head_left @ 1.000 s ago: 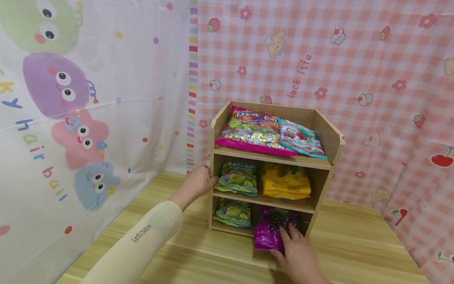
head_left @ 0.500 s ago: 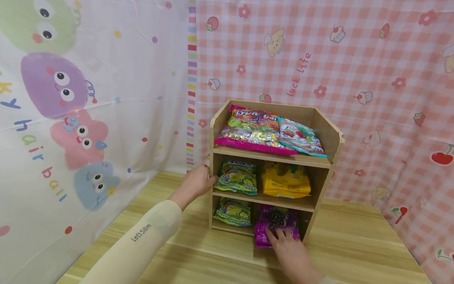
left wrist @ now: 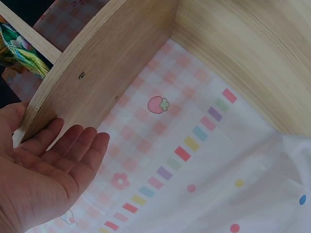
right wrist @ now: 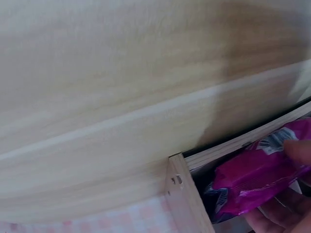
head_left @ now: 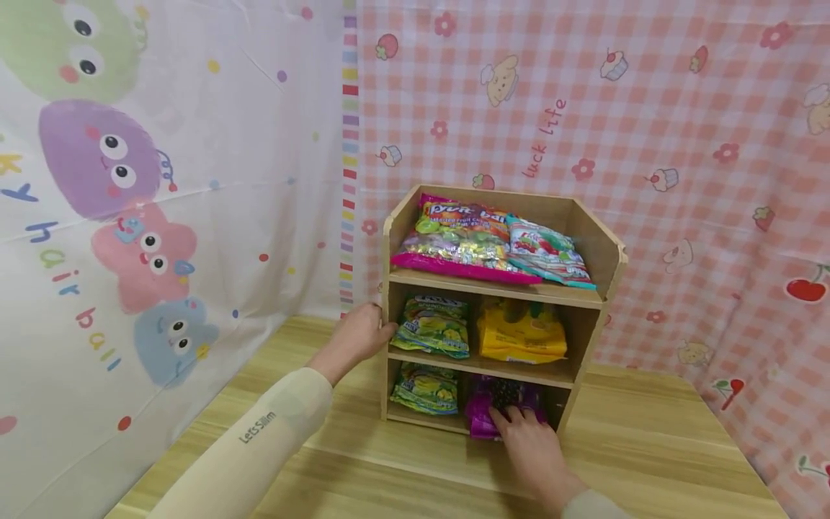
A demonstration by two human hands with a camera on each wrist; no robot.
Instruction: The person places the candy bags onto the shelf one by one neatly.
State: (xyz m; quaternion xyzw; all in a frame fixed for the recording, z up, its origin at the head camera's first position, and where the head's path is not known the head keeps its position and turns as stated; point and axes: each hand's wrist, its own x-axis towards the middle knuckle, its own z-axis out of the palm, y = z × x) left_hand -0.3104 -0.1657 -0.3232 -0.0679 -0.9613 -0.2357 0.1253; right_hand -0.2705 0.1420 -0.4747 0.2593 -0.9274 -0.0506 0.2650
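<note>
A small wooden shelf [head_left: 493,371] with three levels stands on the table. My left hand [head_left: 358,333] grips its left side panel [left wrist: 102,73], thumb at the front edge and fingers along the outer face. My right hand [head_left: 534,450] holds a purple candy bag [head_left: 483,417] with a dark berry picture in the lower right compartment. In the right wrist view the purple bag [right wrist: 257,174] lies between thumb and fingers, partly hidden by the hand. Left of it sits a green-yellow candy bag [head_left: 424,389].
On the middle level are another green-yellow bag [head_left: 433,328] and a yellow bag [head_left: 521,333]. The top level bears a large pink-edged candy bag [head_left: 463,241] and a smaller teal-edged one [head_left: 551,252]. Printed cloths [head_left: 259,144] hang behind and left of the wood-grain table [head_left: 655,447].
The purple bag has moved deeper into the lower right compartment, with my right hand shifting onto its front and following it inward. My left hand stays on the side panel.
</note>
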